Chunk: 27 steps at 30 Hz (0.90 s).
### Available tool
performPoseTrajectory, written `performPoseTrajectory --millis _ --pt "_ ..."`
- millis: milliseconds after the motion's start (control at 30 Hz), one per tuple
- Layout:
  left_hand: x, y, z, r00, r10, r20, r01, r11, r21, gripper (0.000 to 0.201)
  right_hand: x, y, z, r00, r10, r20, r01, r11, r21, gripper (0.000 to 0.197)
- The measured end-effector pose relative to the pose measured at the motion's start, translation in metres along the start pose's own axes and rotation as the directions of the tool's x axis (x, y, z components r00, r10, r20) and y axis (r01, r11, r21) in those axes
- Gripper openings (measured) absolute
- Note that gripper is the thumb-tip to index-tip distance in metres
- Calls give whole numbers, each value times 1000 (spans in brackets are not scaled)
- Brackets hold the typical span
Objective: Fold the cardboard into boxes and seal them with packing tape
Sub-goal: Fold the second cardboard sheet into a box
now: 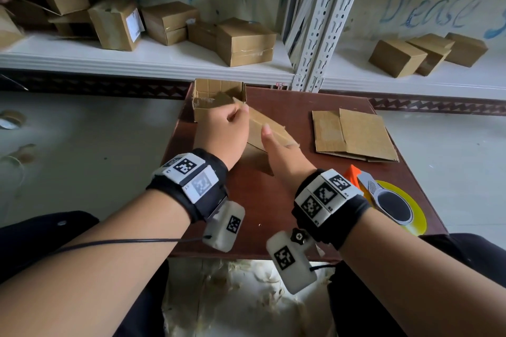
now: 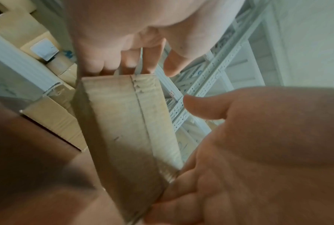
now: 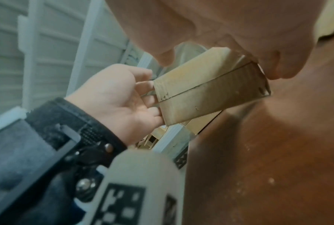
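A small brown cardboard box (image 1: 264,126) is held tilted above the brown table (image 1: 273,200), between both hands. My left hand (image 1: 236,116) grips its far left end with curled fingers (image 2: 127,60). My right hand (image 1: 269,135) holds the near right end, fingers curled under it and thumb (image 2: 200,106) standing free. In the right wrist view the box (image 3: 210,94) shows two flaps meeting in a seam, with my left hand (image 3: 146,97) at one end. A tape dispenser with a yellow roll (image 1: 394,205) lies on the table behind my right wrist.
An open cardboard box (image 1: 216,94) stands at the table's far left edge. Flat cardboard sheets (image 1: 353,134) lie at the right. White shelves (image 1: 164,63) behind hold several folded boxes. Grey floor surrounds the table.
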<state>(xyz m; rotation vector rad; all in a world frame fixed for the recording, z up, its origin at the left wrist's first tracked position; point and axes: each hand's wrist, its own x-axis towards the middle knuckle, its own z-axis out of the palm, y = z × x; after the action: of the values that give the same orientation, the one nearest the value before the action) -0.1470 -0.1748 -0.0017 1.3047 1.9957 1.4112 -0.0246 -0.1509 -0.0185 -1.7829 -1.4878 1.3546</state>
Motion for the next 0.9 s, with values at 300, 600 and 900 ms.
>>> performPoseTrajectory --millis 300,600,900 --pt "4 19 -6 992 14 -127 -57 939 -339 20 28 1 -10 954 286 92 -266 661 701 76" --pt "10 15 -16 1000 14 -2 -14 954 -300 49 40 3 -18 983 151 103 -182 776 604 32" --pt "23 -7 -25 962 -273 -5 259 918 -300 38 19 -3 -36 986 -124 -109 146 964 224 73"
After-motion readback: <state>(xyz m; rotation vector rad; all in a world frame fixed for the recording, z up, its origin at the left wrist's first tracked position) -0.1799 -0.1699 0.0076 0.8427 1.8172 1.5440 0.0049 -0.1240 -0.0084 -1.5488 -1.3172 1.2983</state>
